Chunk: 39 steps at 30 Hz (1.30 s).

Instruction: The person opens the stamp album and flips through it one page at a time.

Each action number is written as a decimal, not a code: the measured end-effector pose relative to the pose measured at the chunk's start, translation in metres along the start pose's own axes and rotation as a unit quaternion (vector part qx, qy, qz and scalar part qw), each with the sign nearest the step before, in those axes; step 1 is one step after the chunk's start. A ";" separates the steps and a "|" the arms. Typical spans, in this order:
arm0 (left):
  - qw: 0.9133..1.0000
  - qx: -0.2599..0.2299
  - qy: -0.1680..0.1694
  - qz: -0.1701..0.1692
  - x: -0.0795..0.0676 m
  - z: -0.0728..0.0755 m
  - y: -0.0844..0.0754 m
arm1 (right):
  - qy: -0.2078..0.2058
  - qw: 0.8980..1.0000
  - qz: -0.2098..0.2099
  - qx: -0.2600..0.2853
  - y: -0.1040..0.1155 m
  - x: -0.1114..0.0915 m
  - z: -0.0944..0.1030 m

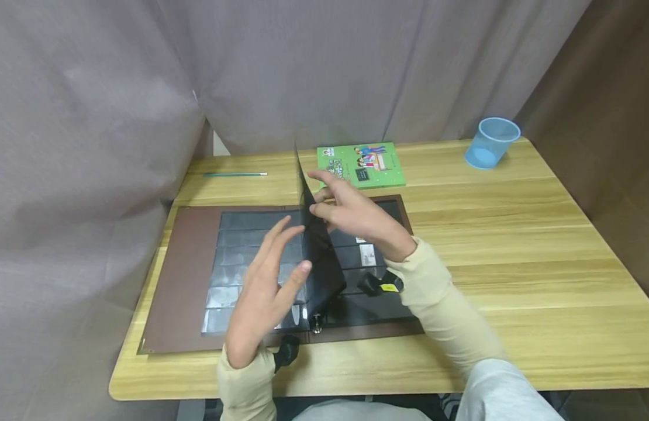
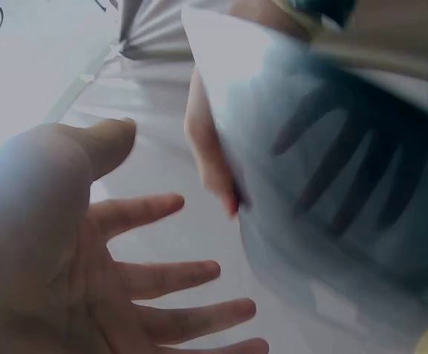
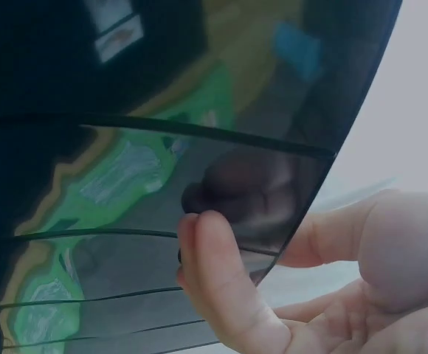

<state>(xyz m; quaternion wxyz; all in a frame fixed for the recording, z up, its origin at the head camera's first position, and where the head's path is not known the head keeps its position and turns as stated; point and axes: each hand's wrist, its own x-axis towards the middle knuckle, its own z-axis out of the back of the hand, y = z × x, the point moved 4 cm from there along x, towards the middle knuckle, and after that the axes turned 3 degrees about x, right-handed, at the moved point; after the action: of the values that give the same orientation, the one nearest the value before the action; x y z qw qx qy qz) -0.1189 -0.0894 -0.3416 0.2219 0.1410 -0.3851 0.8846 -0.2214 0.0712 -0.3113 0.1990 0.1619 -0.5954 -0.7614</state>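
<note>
An album (image 1: 182,280) with a brown cover lies open on the table, its dark leaves divided into clear pocket strips. One black album page (image 1: 321,263) stands nearly upright from the ring spine. My right hand (image 1: 351,210) is at the upper part of that page. In the right wrist view, its fingers (image 3: 221,280) lie against the glossy face, while the thumb passes behind the edge, pinching it. My left hand (image 1: 266,286) is held above the left leaf with fingers spread, apart from the page. The left wrist view shows its reflection in the page.
A green book (image 1: 379,166) lies behind the album, with a pencil (image 1: 235,174) to the left. A blue translucent cup (image 1: 492,143) stands at the back right corner. Grey curtains (image 1: 314,70) hang behind the wooden table (image 1: 540,280). Small white cards (image 1: 368,255) show in the right leaf's pockets.
</note>
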 end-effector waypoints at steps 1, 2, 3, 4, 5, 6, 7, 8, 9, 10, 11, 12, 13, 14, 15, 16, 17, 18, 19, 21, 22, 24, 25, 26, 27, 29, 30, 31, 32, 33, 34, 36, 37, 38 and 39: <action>1.000 -0.003 0.000 -0.010 0.000 -0.001 -0.002 | 0.006 1.000 0.000 0.007 0.000 0.001 -0.002; 1.000 -0.006 0.000 -0.021 0.000 -0.002 -0.005 | 0.012 1.000 0.000 0.014 0.000 0.002 -0.004; 1.000 -0.009 0.000 -0.029 0.000 -0.003 -0.007 | 0.018 1.000 0.002 0.020 0.000 0.003 -0.006; 0.999 -0.011 0.000 -0.036 0.000 -0.004 -0.009 | 0.023 0.999 0.005 0.026 0.000 0.004 -0.008; 0.999 -0.013 0.000 -0.042 0.000 -0.005 -0.010 | 0.027 0.999 0.009 0.028 0.000 0.006 -0.009; 0.999 -0.012 0.000 -0.046 0.000 -0.006 -0.011 | 0.030 0.999 0.012 0.029 -0.001 0.007 -0.010; 0.999 -0.010 -0.001 -0.049 0.000 -0.007 -0.011 | 0.033 0.999 0.017 0.027 -0.001 0.007 -0.011; 0.999 -0.009 -0.001 -0.052 -0.001 -0.008 -0.012 | 0.035 0.999 0.020 0.024 -0.001 0.008 -0.012; 0.999 -0.008 -0.001 -0.051 -0.001 -0.009 -0.012 | 0.037 0.999 0.023 0.020 -0.001 0.009 -0.012; 0.999 -0.007 -0.002 -0.052 -0.001 -0.010 -0.012 | 0.038 0.999 0.024 0.017 -0.002 0.010 -0.012; 0.999 -0.006 -0.002 -0.048 -0.001 -0.011 -0.012 | 0.039 0.999 0.026 0.012 -0.002 0.010 -0.012; 0.999 -0.006 -0.001 -0.045 -0.002 -0.011 -0.012 | 0.041 0.999 0.026 0.010 -0.003 0.010 -0.012; 0.999 -0.005 -0.001 -0.041 -0.002 -0.012 -0.011 | 0.042 0.999 0.026 0.008 -0.003 0.010 -0.012; 0.999 -0.005 -0.001 -0.039 -0.002 -0.012 -0.011 | 0.043 0.999 0.025 0.005 -0.004 0.010 -0.011; 0.999 -0.005 0.000 -0.034 -0.003 -0.013 -0.010 | 0.044 0.999 0.023 0.004 -0.004 0.010 -0.010; 1.000 -0.005 0.000 -0.029 -0.003 -0.013 -0.009 | 0.045 0.999 0.021 0.001 -0.005 0.010 -0.009; 1.000 -0.006 0.000 -0.024 -0.003 -0.012 -0.009 | 0.047 0.999 0.020 -0.002 -0.006 0.009 -0.008; 1.000 -0.008 -0.002 -0.019 -0.003 -0.012 -0.008 | 0.048 0.999 0.019 -0.006 -0.007 0.009 -0.006; 1.000 -0.008 -0.004 -0.015 -0.003 -0.011 -0.007 | 0.049 0.999 0.018 -0.010 -0.008 0.008 -0.004; 1.000 -0.010 -0.011 -0.002 -0.004 -0.008 -0.004 | 0.050 0.998 0.017 -0.014 -0.011 0.006 0.001; 1.000 -0.011 -0.015 0.002 -0.004 -0.006 -0.003 | 0.050 0.998 0.017 -0.016 -0.013 0.005 0.004; 1.000 -0.009 -0.023 0.012 -0.006 -0.003 -0.001 | 0.048 0.999 0.017 -0.017 -0.016 0.003 0.009; 0.999 -0.008 -0.027 0.017 -0.007 -0.002 0.000 | 0.047 0.999 0.017 -0.017 -0.018 0.002 0.012; 0.999 -0.008 -0.030 0.022 -0.008 -0.001 0.002 | 0.045 0.999 0.016 -0.016 -0.020 0.002 0.014; 0.999 -0.007 -0.033 0.026 -0.009 0.000 0.003 | 0.043 0.999 0.015 -0.017 -0.022 0.001 0.016; 0.999 -0.003 -0.040 0.031 -0.011 0.002 0.006 | 0.040 0.999 0.014 -0.018 -0.026 0.000 0.020; 0.998 -0.002 -0.044 0.033 -0.012 0.003 0.008 | 0.038 0.999 0.014 -0.018 -0.027 0.000 0.022; 0.998 -0.001 -0.048 0.036 -0.014 0.004 0.009 | 0.036 0.999 0.013 -0.018 -0.029 0.000 0.024; 0.998 -0.001 -0.053 0.036 -0.015 0.006 0.011 | 0.035 0.999 0.013 -0.018 -0.032 -0.001 0.026; 0.998 -0.001 -0.057 0.036 -0.016 0.007 0.012 | 0.033 0.999 0.012 -0.019 -0.034 -0.001 0.028; 0.997 -0.002 -0.062 0.036 -0.017 0.008 0.014 | 0.032 0.999 0.011 -0.020 -0.036 -0.002 0.031; 0.997 -0.007 -0.073 0.035 -0.020 0.011 0.018 | 0.028 0.999 0.008 -0.020 -0.041 -0.003 0.035; 0.996 -0.009 -0.078 0.033 -0.022 0.012 0.020 | 0.026 0.999 0.007 -0.022 -0.044 -0.004 0.037; 0.996 -0.013 -0.083 0.032 -0.023 0.013 0.021 | 0.023 0.999 0.006 -0.025 -0.046 -0.005 0.039; 0.995 -0.016 -0.089 0.032 -0.025 0.015 0.022 | 0.020 0.999 0.004 -0.028 -0.049 -0.006 0.041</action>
<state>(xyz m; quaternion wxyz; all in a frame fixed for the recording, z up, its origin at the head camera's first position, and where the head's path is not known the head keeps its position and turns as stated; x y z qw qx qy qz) -0.1074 -0.1209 -0.3562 0.1608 0.2035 -0.4214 0.8690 -0.2417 0.1189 -0.3489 0.2186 0.1689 -0.5707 -0.7734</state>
